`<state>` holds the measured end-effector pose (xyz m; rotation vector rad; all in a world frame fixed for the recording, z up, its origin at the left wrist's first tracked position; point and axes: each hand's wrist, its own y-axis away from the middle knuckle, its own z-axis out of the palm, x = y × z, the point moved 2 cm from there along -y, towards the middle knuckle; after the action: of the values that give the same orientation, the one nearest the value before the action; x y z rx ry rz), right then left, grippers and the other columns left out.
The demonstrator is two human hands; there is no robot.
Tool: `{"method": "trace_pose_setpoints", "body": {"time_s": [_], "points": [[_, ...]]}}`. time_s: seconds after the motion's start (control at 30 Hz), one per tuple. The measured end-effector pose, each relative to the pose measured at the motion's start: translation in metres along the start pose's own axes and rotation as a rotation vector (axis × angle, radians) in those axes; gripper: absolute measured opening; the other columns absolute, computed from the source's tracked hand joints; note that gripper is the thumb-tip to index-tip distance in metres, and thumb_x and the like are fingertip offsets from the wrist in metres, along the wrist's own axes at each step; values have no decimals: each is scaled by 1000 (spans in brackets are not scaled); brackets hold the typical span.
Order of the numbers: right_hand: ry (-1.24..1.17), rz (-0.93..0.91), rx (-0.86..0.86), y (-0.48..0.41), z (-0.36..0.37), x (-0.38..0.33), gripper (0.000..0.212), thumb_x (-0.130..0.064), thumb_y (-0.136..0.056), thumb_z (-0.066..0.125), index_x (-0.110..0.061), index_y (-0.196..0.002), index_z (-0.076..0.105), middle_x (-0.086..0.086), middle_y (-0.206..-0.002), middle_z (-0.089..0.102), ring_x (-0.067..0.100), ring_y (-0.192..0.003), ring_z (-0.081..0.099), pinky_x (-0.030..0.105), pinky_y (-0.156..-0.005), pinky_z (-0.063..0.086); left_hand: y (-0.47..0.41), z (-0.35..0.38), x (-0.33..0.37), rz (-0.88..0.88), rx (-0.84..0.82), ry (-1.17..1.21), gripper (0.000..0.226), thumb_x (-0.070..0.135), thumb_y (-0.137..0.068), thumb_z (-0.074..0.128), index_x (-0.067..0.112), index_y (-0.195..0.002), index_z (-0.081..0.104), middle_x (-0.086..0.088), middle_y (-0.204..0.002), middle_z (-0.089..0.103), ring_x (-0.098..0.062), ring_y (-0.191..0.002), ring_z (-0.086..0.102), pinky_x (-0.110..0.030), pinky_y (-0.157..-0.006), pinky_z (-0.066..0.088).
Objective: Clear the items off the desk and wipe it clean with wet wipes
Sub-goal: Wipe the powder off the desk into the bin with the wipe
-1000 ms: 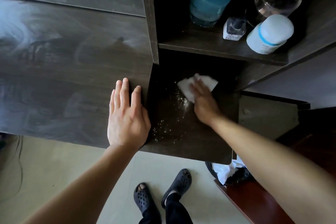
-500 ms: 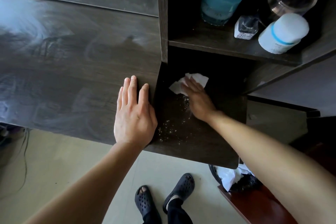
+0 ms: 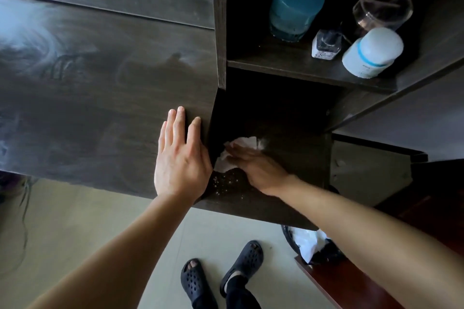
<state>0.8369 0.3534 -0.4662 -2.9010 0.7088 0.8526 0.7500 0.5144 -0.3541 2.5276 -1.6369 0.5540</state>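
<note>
Desk (image 3: 100,83) of dark wood across the left and top, glossy, marked with pale swirling streaks. Right of it, shelf unit (image 3: 221,32) in the same dark wood, with an upper shelf (image 3: 288,68) and under it a lower compartment (image 3: 296,158), open to the front. Pale floor (image 3: 75,233) below the desk edge; reddish-brown wooden surface (image 3: 339,283) at lower right.

Left hand (image 3: 180,158) laid palm-down on the desk near its front edge, just beside the compartment's left wall, fingers straight and close together, holding nothing. Right hand (image 3: 261,170) reaching into the lower compartment, fingers stretched out flat and somewhat blurred, pressing down on a crumpled white wet wipe (image 3: 241,144), not clenched round it. Wipe on the compartment floor, against the left side, partly hidden under the fingers.

Black bin (image 3: 285,233) with a white liner on the floor under the right forearm. On the upper shelf: blue tumbler (image 3: 293,10) at left, white bottle (image 3: 371,52) with a blue band at right front, clear glass jar (image 3: 381,7) behind it, small clear bottle (image 3: 326,45) between tumbler and white bottle. Black perforated slippers (image 3: 195,281) on two feet at bottom centre. Scatter of pale crumbs (image 3: 226,183) on the compartment floor, just in front of the wipe, between the two hands.
</note>
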Motion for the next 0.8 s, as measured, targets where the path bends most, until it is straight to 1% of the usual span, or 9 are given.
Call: {"method": "trace_pose_setpoints", "body": {"time_s": [0.1,0.2,0.27,0.37,0.47,0.53,0.6,0.67,0.8], "points": [[41,228,41,-24,-40,60,63,11,-85,43,-16,-142,41,4,-155,25,24,-144,19,35,-118,12,0,0,1,-6,13,6,47,16,-87,35,0,-129,49,-26,-146,34,-40,-139,24,-46,-116,19],[-26,438,184,-14,-44,81,69,18,-83,38,-15,-144,35,3,-156,19,21,-145,13,26,-117,6,0,1,1,-4,18,7,47,16,-87,36,0,-129,49,-27,-146,34,-40,-139,24,-46,-117,19],[-24,363,218,16,-14,51,72,20,-79,40,-13,-143,36,4,-155,21,23,-145,17,27,-117,8,0,1,1,-5,13,9,46,15,-87,36,0,-129,49,-27,-146,34,-41,-139,24,-46,-117,18],[-18,176,106,69,27,-2,78,23,-72,51,-14,-140,41,1,-153,24,19,-142,20,26,-118,9,0,0,1,-5,6,8,45,13,-87,40,-1,-129,50,-28,-145,34,-42,-139,24,-47,-116,19],[-27,46,-4,76,10,7,66,17,-78,40,-14,-136,48,-2,-150,29,13,-141,22,19,-117,8,0,0,2,-5,7,11,45,12,-86,41,-1,-128,50,-28,-145,34,-42,-138,25,-48,-115,20],[-17,125,35,49,-17,36,71,19,-78,36,-15,-139,44,0,-152,27,16,-142,22,23,-117,9,-1,0,1,-5,9,10,45,13,-87,38,-1,-128,50,-28,-145,34,-42,-139,25,-48,-115,21],[-46,338,155,14,-30,62,68,19,-82,41,-12,-142,38,6,-154,24,21,-144,19,30,-118,11,-1,1,0,-4,8,7,45,14,-87,37,0,-128,49,-28,-145,34,-42,-139,25,-48,-115,21],[-70,465,238,-9,-19,54,66,17,-83,44,-8,-144,34,7,-156,20,20,-145,12,27,-118,7,-1,2,0,-1,15,6,45,14,-87,38,0,-128,49,-27,-145,34,-42,-139,24,-48,-115,21],[-65,221,155,30,32,-13,79,23,-71,49,-12,-141,42,5,-154,24,19,-143,18,35,-117,17,-1,1,0,-3,9,20,45,13,-86,40,0,-128,49,-27,-146,33,-42,-139,24,-47,-116,20]]}}
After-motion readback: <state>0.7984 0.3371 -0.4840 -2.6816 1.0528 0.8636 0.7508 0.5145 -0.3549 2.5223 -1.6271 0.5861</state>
